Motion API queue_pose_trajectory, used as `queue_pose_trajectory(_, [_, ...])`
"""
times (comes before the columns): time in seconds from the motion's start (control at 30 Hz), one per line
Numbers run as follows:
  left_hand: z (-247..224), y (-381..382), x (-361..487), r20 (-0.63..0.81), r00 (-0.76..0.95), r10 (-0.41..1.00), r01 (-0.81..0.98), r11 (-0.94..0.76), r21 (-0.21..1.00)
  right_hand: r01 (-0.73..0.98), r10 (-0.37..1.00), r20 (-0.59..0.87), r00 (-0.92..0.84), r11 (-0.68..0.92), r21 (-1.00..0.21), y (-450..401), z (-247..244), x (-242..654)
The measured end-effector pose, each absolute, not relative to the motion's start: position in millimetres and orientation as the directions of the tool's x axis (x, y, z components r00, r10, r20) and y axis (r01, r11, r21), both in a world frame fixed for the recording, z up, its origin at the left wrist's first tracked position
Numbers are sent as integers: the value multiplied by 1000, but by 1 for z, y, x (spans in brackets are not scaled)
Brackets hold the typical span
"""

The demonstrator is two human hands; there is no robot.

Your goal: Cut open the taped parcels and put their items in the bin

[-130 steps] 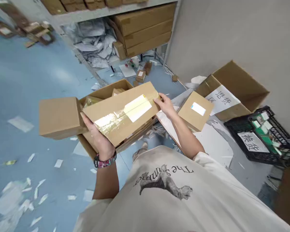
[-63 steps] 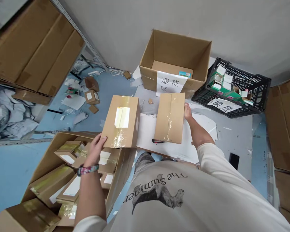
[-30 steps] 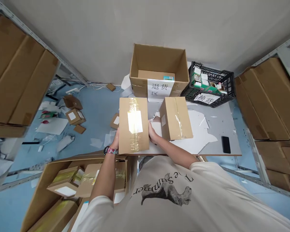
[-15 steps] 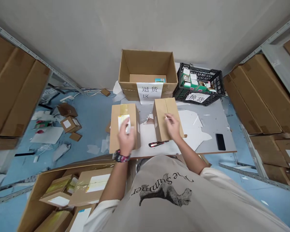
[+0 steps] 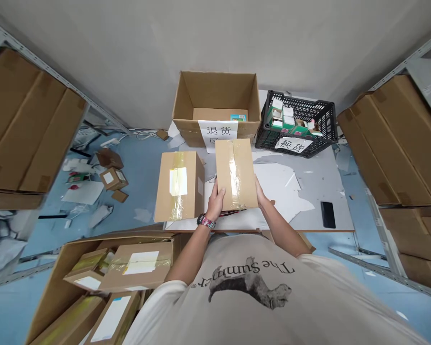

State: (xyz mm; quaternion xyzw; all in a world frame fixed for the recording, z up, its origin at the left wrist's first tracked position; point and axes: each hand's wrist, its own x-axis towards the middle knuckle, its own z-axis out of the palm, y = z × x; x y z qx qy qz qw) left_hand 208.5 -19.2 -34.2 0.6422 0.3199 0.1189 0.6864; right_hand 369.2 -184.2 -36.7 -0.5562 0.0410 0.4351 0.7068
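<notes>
A taped cardboard box (image 5: 236, 175) is held between both my hands above the table's front part. My left hand (image 5: 215, 201) grips its left side, thumb on the top face. On the right side my right hand (image 5: 261, 194) presses against it, its fingers partly hidden by the box. Beside it on the left stands another taped box (image 5: 187, 191) with a white label. A utility knife (image 5: 232, 212) lies mostly hidden beneath the held box, near the table's front edge.
Behind stand a large open carton (image 5: 219, 96) with a paper sign and a black crate (image 5: 296, 124) holding small boxes. A phone (image 5: 328, 214) lies at the right. An open carton (image 5: 68, 244) of parcels is at lower left; shelves (image 5: 398, 139) flank the table.
My left hand has moved right, from the labelled box to the other box. Both hands now hold that box, which has shifted left and shows a taped face.
</notes>
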Motion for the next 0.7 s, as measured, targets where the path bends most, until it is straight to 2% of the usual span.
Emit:
queue_pose_trajectory(0.13, [-25, 7, 190, -244, 733, 636, 277, 48, 960, -737, 595, -594, 541, -4, -676, -158, -39, 356])
queue_pose_trajectory(0.23, [-27, 24, 188, -247, 715, 654, 355, -35, 934, -723, 615, -577, 537, -17, -691, -140, -49, 343])
queue_pose_trajectory(0.33, [-27, 25, 192, -159, 703, 694, 395, -195, 898, -578, 602, -463, 650, -4, -816, -133, -62, 334])
queue_pose_trajectory(0.43, [-18, -3, 204, 102, 739, 665, 299, -460, 836, -329, 548, -321, 772, -88, -940, -139, -73, 339])
queue_pose_trajectory(0.5, [-7, -38, 214, 227, 840, 493, 153, -617, 772, -185, 518, -271, 811, -213, -959, -148, -77, 349])
queue_pose_trajectory(0.57, [3, -79, 225, 262, 952, 157, -88, -680, 728, -46, 511, -239, 826, -360, -932, -159, -75, 362])
queue_pose_trajectory(0.63, [12, -120, 233, 256, 959, -125, -272, -671, 690, 103, 531, -213, 820, -503, -858, -174, -71, 374])
queue_pose_trajectory(0.7, [18, -155, 239, 225, 959, -174, -282, -691, 666, 206, 540, -226, 811, -625, -753, -191, -67, 382])
